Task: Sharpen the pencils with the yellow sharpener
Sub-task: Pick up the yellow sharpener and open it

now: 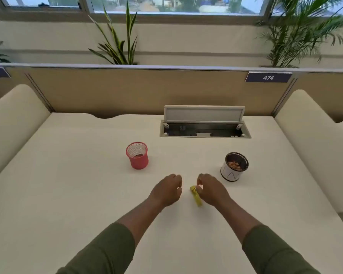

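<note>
The yellow sharpener (196,196) lies on the white table (87,175), close in front of me. My right hand (212,191) hovers right beside it with loosely curled fingers; the thumb tip touches its far end, and no finger closes round it. My left hand (166,191) hangs a little to the left of the sharpener, fingers loosely curled, holding nothing. A red mesh pencil cup (137,155) stands behind my left hand, and no pencil shows in it. No pencils are in view anywhere.
A white cup with a black rim (234,167) holding brownish shavings stands at the right, behind my right hand. An open cable hatch (205,126) sits in the table at the back. Cream side panels and a tan partition enclose the desk.
</note>
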A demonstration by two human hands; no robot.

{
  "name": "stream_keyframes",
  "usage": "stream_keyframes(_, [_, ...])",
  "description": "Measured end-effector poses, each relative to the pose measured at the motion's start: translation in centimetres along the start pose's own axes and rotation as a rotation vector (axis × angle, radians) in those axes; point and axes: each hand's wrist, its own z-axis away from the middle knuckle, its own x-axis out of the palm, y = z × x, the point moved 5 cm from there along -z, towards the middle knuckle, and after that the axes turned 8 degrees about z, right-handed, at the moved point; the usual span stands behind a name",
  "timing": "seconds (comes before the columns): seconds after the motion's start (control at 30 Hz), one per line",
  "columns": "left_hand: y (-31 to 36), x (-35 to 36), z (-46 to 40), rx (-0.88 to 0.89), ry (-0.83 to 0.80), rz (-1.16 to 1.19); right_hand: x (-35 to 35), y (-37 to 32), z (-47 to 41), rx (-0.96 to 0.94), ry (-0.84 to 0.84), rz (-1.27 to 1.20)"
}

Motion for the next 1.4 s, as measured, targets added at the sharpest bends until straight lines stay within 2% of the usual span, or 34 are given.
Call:
stream_keyframes(0.2, [-1.0,2.7,0.2,-0.209,-0.081,0.151,3.8,0.3,0.3,0.076,-0.171,-0.009])
stream_keyframes(0.37, [-1.1,3.5,-0.1,-0.302,-0.081,0.222,5.0,0.5,-0.3,0.091,-0.217,-0.054])
stream_keyframes(0.57, [-3.0,3.8,-0.3,-0.521,-0.059,0.657,4.1,-1.3,-0.9,0.127,-0.158,-0.456])
stream_keyframes(0.7, [-3.4,2.6,0.3,-0.565,-0.039,0.833,4.4,-3.8,-1.1,0.090,-0.190,-0.586])
stream_keyframes(0.8, [-4.8,1.6,0.7,-0.586,0.008,0.787,4.9,-5.1,-1.3,0.049,-0.239,-0.636])
stream_keyframes(0.87, [-6.1,0.5,0.9,-0.560,0.063,0.653,5.3,-5.7,-1.4,0.032,-0.278,-0.625])
stream_keyframes(1.0, [-8.5,-1.4,1.6,-0.468,0.095,0.385,6.0,-5.6,-1.6,0.089,-0.226,-0.439])
stream_keyframes(1.13, [-10.8,-2.6,2.3,-0.477,0.107,0.291,7.0,-6.6,-2.1,0.117,-0.237,-0.247])
stream_keyframes(1.4, [-12.2,-3.3,3.0,-0.430,0.103,0.255,8.7,-9.0,-2.7,0.226,-0.249,-0.236])
